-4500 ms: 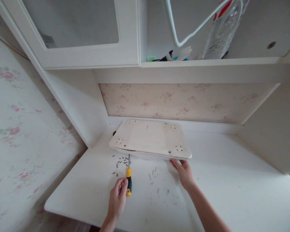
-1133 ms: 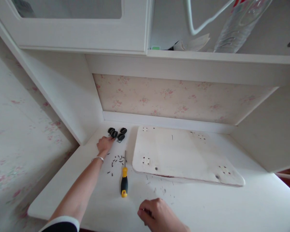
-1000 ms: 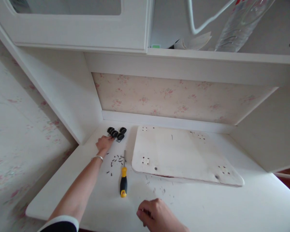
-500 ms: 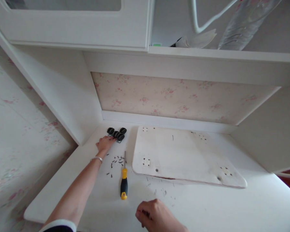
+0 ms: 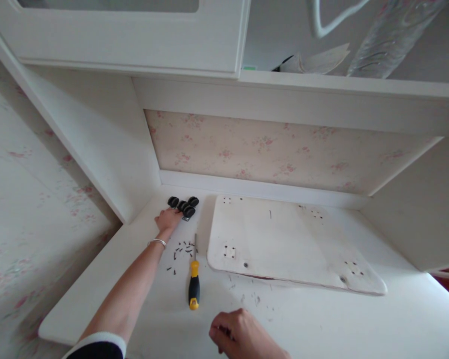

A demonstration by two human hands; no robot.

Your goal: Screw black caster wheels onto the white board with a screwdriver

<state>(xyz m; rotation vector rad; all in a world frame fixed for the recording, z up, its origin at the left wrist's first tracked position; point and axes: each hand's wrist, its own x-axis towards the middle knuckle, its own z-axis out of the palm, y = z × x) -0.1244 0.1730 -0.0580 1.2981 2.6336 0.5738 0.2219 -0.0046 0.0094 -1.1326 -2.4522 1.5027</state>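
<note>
My left hand [image 5: 166, 219] reaches to the back left corner of the white desk [image 5: 322, 319] and touches a cluster of black caster wheels [image 5: 183, 205]; its fingertips are hidden among them. My right hand [image 5: 243, 338] rests near the front edge, fingers curled closed; what they hold, if anything, is hidden. A yellow and black screwdriver [image 5: 193, 284] lies between the hands, beside several small dark screws [image 5: 181, 249]. A worn white board [image 5: 284, 244] with screw holes lies flat to the right.
A white cabinet side panel [image 5: 108, 149] stands just left of the wheels. An upper shelf [image 5: 351, 82] holds papers and a clear plastic bottle [image 5: 389, 40]. Floral wallpaper backs the desk. Specks of debris [image 5: 254, 298] lie near the board's front edge.
Since 4.5 s ago the board has been shifted right, uncovering the wheels, and my left hand left the screwdriver for the wheels. Over the last second my left hand crept slightly closer to them.
</note>
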